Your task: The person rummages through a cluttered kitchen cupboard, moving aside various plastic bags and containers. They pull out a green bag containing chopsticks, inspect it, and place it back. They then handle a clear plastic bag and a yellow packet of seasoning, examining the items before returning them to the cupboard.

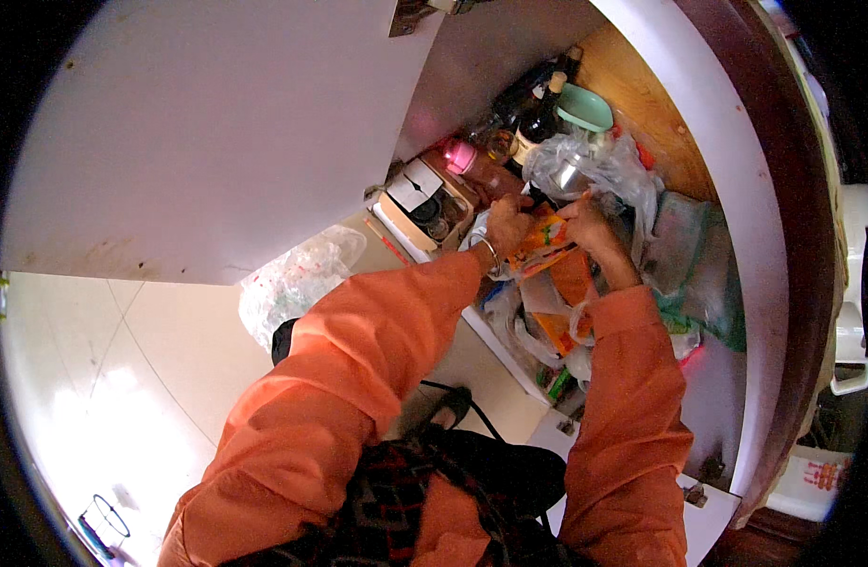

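Both my hands reach into an open low cabinet, their sleeves orange. Between them is an orange printed plastic bag (572,278), crumpled, its lower part hanging over other bags. My left hand (509,225) has its fingers closed on the bag's upper left edge; a bangle circles that wrist. My right hand (590,227) pinches the same bag's upper right edge. What the bag contains is hidden. Just beyond the hands lies a clear plastic bag (623,170) around a metal container (573,174). Beside my left hand is a pink-capped bottle (460,157).
A dark bottle (540,118) and a green bowl (585,109) stand at the back. An open cardboard box (432,210) sits left, a green mesh bag (684,255) right. The large cabinet door (216,142) stands open at left; a white plastic bag (297,274) rests on the floor.
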Available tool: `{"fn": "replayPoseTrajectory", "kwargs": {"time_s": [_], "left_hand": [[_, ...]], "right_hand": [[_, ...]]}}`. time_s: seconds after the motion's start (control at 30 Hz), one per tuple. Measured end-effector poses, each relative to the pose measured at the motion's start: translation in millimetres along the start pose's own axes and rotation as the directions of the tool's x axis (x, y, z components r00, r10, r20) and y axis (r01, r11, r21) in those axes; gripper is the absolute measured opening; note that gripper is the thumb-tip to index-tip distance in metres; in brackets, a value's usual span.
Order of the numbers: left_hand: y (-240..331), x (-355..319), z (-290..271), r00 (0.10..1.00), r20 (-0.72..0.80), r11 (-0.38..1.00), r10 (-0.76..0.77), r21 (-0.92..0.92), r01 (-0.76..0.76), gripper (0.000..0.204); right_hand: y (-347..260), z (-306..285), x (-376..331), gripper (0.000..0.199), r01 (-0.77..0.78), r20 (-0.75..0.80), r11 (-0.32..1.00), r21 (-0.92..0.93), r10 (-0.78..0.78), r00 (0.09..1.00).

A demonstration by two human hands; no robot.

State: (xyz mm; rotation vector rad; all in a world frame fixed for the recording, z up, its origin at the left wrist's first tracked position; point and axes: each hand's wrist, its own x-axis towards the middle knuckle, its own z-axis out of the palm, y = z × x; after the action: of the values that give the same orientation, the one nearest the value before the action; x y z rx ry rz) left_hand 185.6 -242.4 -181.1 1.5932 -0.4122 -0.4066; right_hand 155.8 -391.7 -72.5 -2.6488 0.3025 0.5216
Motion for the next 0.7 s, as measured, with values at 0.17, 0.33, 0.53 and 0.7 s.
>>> {"fn": "replayPoseTrajectory", "kwargs": {"time_s": [0.17, 0.33, 0.53, 0.7], "left_hand": [[13, -7, 9, 0.953, -0.242, 0.979, 0.185, 0.135, -0.156, 0.032], [33, -13, -4, 0.890, -0.318, 0.933, 0.326, 0.260, -0.248, 0.038], [30, 8, -13, 0.883, -0.273, 0.920, 0.383, 0.193, -0.340, 0.039], [35, 25, -4, 0.956, -0.227, 0.982, 0.184, 0.008, -0.187, 0.029]], "right_hand": [[-5, 12, 44, 0.014, 0.079, -0.108, 0.831, -0.551, -0.165, 0.980], [-37, 16, 40, 0.015, 0.072, -0.011, 0.740, -0.668, -0.107, 0.994], [2, 1, 61, 0.020, 0.169, 0.291, 0.946, -0.276, -0.086, 0.953], [79, 37, 83, 0.024, 0.291, 0.264, 0.957, -0.008, -0.278, 0.923]]}}
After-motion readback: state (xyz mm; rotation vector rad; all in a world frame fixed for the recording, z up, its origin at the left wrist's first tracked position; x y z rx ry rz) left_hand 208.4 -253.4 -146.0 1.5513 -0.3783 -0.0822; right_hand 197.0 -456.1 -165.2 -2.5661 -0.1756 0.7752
